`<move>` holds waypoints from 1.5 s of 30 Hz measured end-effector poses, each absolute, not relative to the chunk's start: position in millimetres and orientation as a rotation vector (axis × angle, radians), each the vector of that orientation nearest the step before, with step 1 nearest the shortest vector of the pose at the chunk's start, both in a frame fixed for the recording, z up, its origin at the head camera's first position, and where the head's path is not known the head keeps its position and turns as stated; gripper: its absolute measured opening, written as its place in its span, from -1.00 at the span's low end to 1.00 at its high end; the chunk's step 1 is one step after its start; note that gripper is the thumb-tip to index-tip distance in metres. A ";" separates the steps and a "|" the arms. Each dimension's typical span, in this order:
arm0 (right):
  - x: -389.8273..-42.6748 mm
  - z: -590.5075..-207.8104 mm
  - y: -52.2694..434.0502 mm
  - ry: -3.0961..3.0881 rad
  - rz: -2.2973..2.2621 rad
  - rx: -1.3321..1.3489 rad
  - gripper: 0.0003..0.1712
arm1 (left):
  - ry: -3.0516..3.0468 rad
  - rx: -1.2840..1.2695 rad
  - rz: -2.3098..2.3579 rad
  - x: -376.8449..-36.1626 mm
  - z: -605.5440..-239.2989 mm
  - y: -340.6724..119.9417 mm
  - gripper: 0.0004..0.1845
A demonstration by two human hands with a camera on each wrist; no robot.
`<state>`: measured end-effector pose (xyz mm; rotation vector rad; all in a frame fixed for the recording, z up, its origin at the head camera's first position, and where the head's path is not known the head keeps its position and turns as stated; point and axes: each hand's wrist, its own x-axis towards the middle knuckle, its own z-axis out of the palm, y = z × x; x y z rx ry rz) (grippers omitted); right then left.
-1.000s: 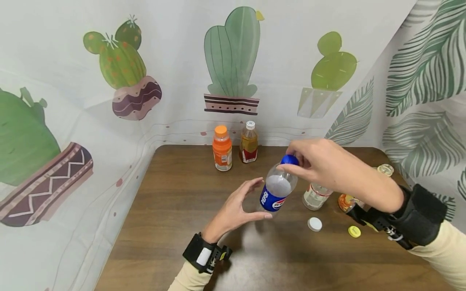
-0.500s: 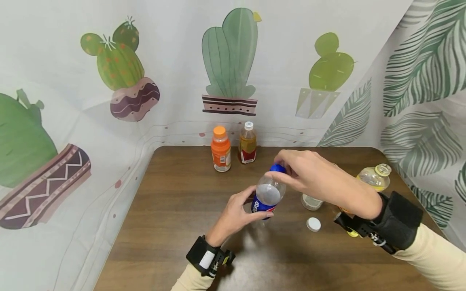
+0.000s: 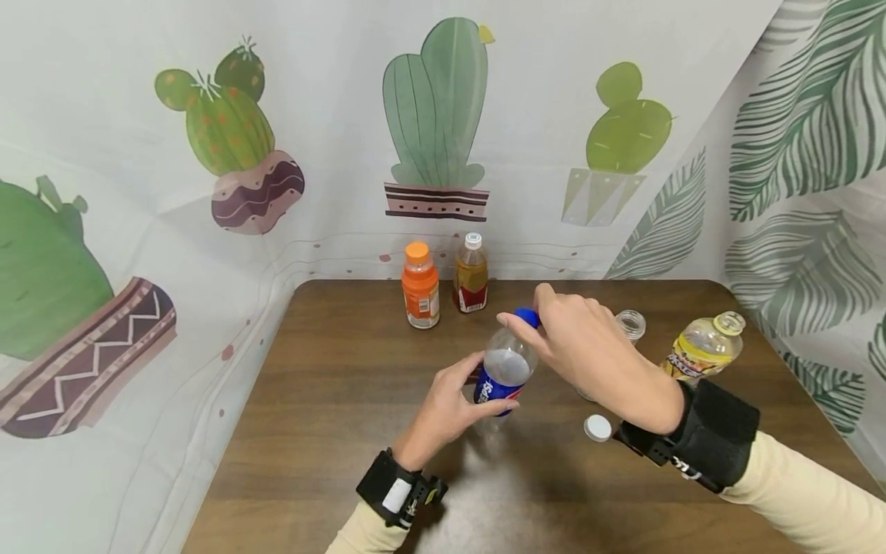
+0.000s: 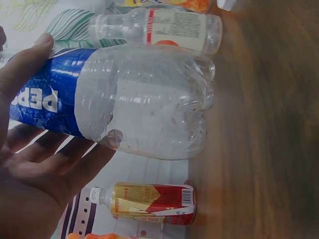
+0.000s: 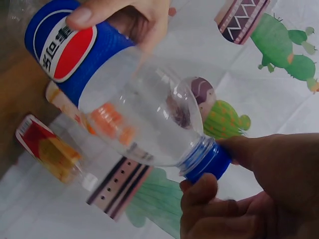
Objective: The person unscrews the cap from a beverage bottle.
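Observation:
A clear plastic Pepsi bottle with a blue label stands slightly tilted between my hands. My left hand grips it around the label, the thumb in front and the other fingers behind, as the left wrist view shows. Its ridged base appears in that view, close to the wooden table. On top, my right hand pinches the blue cap between thumb and fingers. The cap sits on the bottle's neck in the right wrist view.
An orange-capped bottle and an amber drink bottle stand at the back. To the right are an uncapped clear bottle, partly hidden by my right hand, and an uncapped yellow-labelled bottle. A white cap lies on the table.
The Pepsi bottle has moved left and down into my left hand, which now grips it. My right hand has turned at the cap, its forearm swinging left and covering the yellow cap.

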<state>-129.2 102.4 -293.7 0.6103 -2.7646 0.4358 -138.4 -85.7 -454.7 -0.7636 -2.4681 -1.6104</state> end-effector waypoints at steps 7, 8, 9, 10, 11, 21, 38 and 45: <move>-135.6 -300.4 108.0 -2.798 0.582 0.662 -0.56 | -2.448 -0.810 -1.544 -138.9 -455.6 -86.7 -0.36; -136.9 -300.6 108.8 -2.784 0.591 0.684 -0.57 | -2.445 -0.813 -1.543 -139.6 -454.9 -87.4 -0.37; -138.0 -300.6 109.5 -2.766 0.593 0.709 -0.57 | -2.443 -0.812 -1.547 -140.3 -453.9 -88.0 -0.37; -139.1 -300.5 110.1 -2.746 0.590 0.736 -0.58 | -2.440 -0.812 -1.549 -140.9 -453.0 -88.5 -0.37; -140.0 -300.3 110.6 -2.729 0.588 0.758 -0.58 | -2.436 -0.811 -1.553 -141.2 -451.8 -88.9 -0.37; -138.3 -298.5 118.2 -2.608 0.613 0.984 -0.72 | -2.494 -0.839 -1.656 -139.5 -446.5 -87.0 -0.45; -136.2 -286.6 132.9 -2.575 0.380 1.320 -0.81 | -2.505 -0.952 -1.656 -140.8 -446.0 -89.6 -0.43; -131.2 -275.8 133.5 -2.628 0.240 1.206 -0.43 | -2.493 -0.943 -1.612 -140.9 -450.7 -91.4 -0.38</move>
